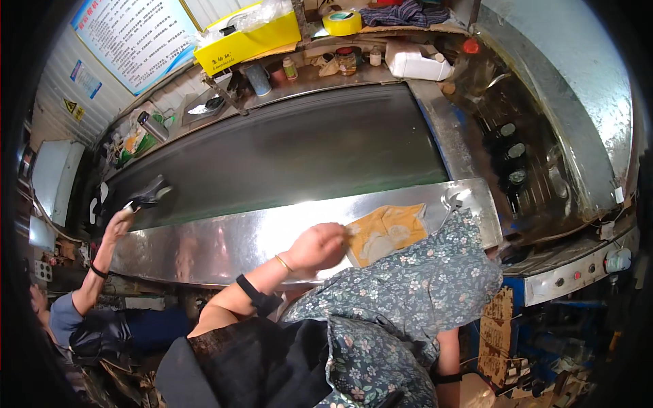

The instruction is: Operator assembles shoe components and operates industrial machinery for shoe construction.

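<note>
My left hand, with a gold bracelet and a black wristband on its arm, is over the shiny metal ledge. Its fingers are curled in and slightly blurred. They meet the left edge of a yellow, worn-looking cloth or glove that lies flat on the ledge. Whether they pinch it or something small is hidden. At the lower right, past a black wristband, my right hand hangs low by the floral garment. Its fingers do not show clearly.
Beyond the ledge runs a wide dark conveyor belt. On the left, a co-worker's hand holds a dark, blurred object over it. A yellow box and tape roll sit behind. A control panel stands right.
</note>
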### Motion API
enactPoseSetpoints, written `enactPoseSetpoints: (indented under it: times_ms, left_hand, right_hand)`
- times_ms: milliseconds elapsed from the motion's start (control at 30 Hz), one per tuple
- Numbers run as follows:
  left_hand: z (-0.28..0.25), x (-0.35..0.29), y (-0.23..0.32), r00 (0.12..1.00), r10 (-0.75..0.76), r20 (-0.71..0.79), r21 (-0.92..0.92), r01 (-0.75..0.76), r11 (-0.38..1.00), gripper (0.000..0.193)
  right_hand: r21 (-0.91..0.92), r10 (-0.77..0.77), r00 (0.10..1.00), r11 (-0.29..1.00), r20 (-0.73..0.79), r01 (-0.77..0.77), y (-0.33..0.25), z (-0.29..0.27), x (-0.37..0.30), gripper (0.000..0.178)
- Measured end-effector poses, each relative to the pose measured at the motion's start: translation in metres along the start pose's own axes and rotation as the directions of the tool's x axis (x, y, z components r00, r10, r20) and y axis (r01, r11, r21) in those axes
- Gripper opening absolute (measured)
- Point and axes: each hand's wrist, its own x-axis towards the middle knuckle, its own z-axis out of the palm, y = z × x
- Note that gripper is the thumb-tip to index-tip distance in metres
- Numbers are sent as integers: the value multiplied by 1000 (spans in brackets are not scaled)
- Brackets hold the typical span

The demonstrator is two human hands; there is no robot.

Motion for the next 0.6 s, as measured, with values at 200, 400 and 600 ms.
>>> enactPoseSetpoints:
  times_ms: [200, 400, 600]
  left_hand:
    - [-127, -54, -137, 793, -16, -609, 577, 457, 677, 50]
    - [-236, -131, -264, -172, -692, -701, -626, 613, 482, 98]
    - [-195, -42, -293, 130, -825, -550, -497, 743, 449, 84]
  right_hand:
    - [-31, 42, 999, 999, -4, -42, 4, 0, -3, 39]
    - [-57, 87, 996, 995, -1, -87, 7, -2, -2, 38]
    - [-88, 127, 992, 988, -11, -127, 3, -8, -11, 36]
